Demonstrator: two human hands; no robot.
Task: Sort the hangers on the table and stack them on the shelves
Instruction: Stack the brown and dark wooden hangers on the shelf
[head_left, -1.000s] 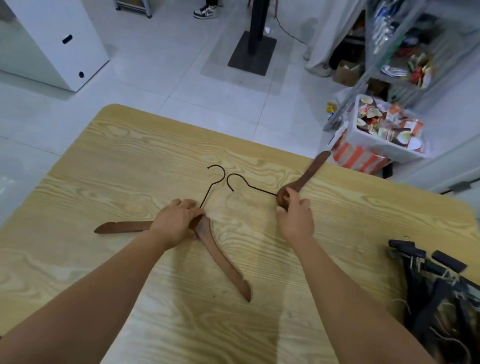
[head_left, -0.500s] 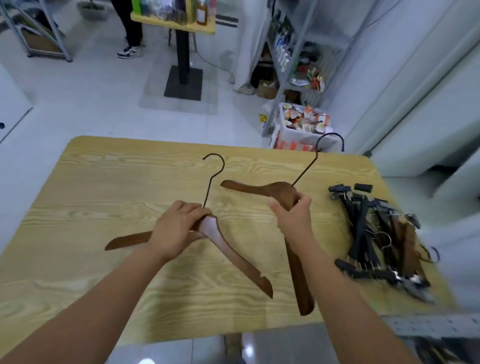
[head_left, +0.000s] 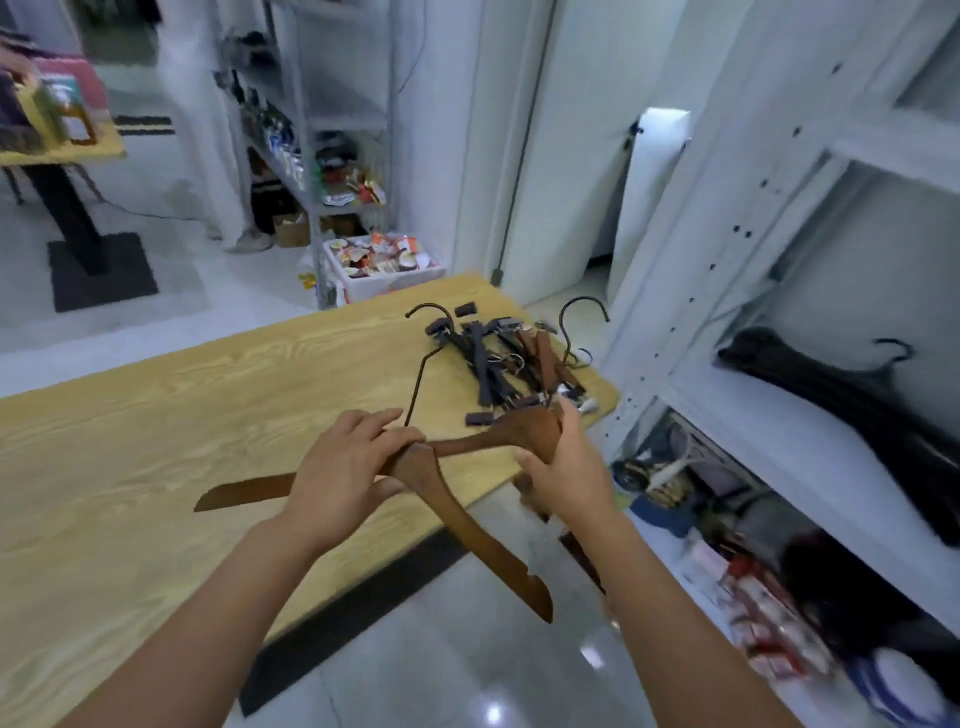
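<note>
Left hand (head_left: 345, 467) curls round the neck of a wooden hanger (head_left: 483, 545), held over the table's (head_left: 208, 389) near edge. Right hand (head_left: 566, 467) grips a second hanger (head_left: 519, 434) touching the first. A pile (head_left: 509, 358) of clip hangers lies on the table's far right corner.

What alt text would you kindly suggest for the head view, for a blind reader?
Left hand grips a wooden hanger, right hand a second wooden hanger, at the edge of a table. Clip hangers lie piled on the table; black hangers lie on a white shelf at right.
</note>
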